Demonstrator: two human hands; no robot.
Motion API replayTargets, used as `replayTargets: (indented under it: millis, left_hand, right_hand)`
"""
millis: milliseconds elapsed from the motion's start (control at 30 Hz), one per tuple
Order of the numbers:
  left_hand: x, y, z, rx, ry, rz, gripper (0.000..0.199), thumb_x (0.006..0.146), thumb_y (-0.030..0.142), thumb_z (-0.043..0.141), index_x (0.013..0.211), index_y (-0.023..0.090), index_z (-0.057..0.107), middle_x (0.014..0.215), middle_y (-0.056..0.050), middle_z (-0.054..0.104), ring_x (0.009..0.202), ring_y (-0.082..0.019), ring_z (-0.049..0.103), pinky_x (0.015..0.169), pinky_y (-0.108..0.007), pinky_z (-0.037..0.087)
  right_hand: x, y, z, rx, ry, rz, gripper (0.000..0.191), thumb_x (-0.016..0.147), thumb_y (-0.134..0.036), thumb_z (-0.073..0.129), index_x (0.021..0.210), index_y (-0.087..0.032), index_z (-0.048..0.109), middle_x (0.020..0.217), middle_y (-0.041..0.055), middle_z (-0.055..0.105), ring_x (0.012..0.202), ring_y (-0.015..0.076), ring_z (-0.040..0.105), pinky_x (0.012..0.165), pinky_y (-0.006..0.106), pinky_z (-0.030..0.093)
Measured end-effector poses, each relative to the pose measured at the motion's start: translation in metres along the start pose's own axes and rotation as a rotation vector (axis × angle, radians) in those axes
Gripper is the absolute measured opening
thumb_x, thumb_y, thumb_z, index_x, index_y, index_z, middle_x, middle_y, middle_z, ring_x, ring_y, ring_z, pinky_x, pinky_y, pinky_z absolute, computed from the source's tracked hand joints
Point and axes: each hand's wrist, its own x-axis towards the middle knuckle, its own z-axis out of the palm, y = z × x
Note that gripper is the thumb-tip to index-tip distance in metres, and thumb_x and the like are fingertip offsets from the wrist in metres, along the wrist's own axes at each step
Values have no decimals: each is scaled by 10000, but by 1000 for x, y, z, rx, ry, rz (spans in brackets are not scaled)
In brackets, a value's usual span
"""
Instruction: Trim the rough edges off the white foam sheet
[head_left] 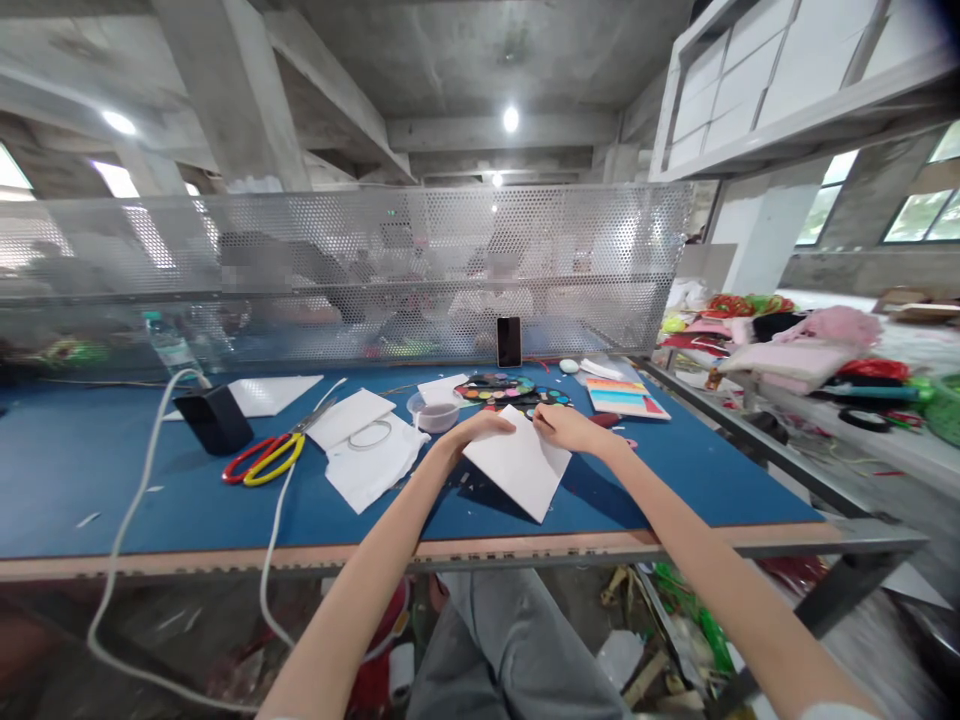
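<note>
A blank white sheet of folded paper or card (521,468) is tilted above the blue table, one corner toward me. My left hand (486,428) grips its left edge, thumb on top. My right hand (564,428) is closed at its upper right edge, fingertips pinched against it; whether anything small is also between them is hidden. Just beyond the hands lies a paint palette (499,385) with round coloured pans, partly covered. A clear plastic tub (435,413) stands to the left of it. A card with painted colour stripes (626,397) lies to the right.
Red-and-yellow-handled scissors (264,458), white paper pieces (367,465) and a black box (214,418) are on the left, with a white cable (124,520) trailing off the edge. A phone (509,341) stands upright before the perforated metal screen (420,250). A bottle (171,342) stands back left.
</note>
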Motion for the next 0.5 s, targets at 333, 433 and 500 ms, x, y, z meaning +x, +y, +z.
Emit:
replayTargets:
  millis: [333,433,500]
  left_hand:
    - [11,-9,-6,-184,-97,-122,181,662,197,665,787,73,708,711,-113,712,548,-201,617,510,-267,450]
    - [16,-12,-8,-194,-126,-155,181,663,195,676,799,79,705,709,-103,711,553,-198,625,515,-264,466]
    - [17,-12,-9,-184,-135,-170,158,668,187,670,787,89,703,693,-94,706,552,-197,627,517,-265,476]
  right_hand:
    - [-4,-4,5,-75,5,-6,127,959,-156,434,917,-151,554,886,114,672,752,191,605,614,257,315]
    - [-5,-5,5,-58,-10,3,131,954,-142,427,901,-153,546,866,106,667,718,179,591,603,254,313]
    - [-5,-5,4,-45,-14,5,140,953,-142,414,898,-158,542,858,100,663,702,173,580,599,254,315]
